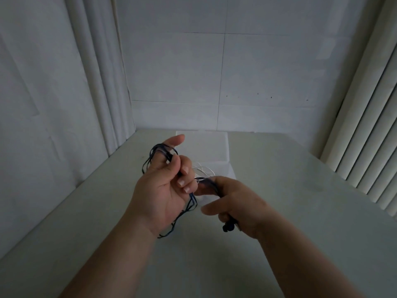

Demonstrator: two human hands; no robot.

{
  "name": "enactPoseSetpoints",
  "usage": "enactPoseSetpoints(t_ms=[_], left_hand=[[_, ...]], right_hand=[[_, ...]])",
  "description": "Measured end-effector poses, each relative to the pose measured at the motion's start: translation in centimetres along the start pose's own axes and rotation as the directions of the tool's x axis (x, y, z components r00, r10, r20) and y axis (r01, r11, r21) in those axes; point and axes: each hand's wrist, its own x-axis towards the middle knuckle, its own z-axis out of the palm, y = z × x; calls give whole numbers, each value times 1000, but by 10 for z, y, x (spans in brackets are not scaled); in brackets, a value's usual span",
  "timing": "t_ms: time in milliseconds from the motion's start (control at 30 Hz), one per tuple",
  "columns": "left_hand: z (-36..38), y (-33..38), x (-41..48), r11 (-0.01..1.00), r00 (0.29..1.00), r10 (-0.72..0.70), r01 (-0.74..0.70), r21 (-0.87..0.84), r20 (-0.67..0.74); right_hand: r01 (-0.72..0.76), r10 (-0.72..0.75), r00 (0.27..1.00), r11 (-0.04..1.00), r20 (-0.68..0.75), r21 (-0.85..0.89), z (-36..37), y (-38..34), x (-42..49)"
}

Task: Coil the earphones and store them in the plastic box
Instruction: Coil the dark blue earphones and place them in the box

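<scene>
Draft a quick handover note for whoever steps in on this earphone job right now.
Left hand: holds the dark earphones, loops round its index finger.
Right hand: grips the other end of the loops; the earbuds hang below it.
Plastic box: on the table behind the hands, seemingly open, with a pale wire in it.
Done: coil partly wound.
Left: finish the coil, place it in the box.

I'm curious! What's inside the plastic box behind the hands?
Some thin white wires lie in the plastic box. The left hand and right hand, holding the earphones, cover its front.
</scene>
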Motion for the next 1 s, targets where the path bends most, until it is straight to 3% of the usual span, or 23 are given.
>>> enactPoseSetpoints(t_ms=[300,500,667,833,1000], left_hand=[[-3,0,1,1000,1000,21,-22,-10,-16],[-12,10,5,999,987,18,-25,-44,-160],[-29,21,6,992,952,-13,-26,-123,-304],[-36,25,6,992,890,-98,54,-111,-445],[-40,23,9,985,860,-88,0,-172,-503]], right_hand=[[28,-28,997,1000,69,-1,24,4,3],[-77,102,992,959,79,-271,3,-5,-6],[-9,-6,998,965,-58,-262,-31,-11,-14],[73,-182,951,917,-250,-392,-40,-8,-11],[202,-223,957,972,-186,-122,-43,-10,-11]])
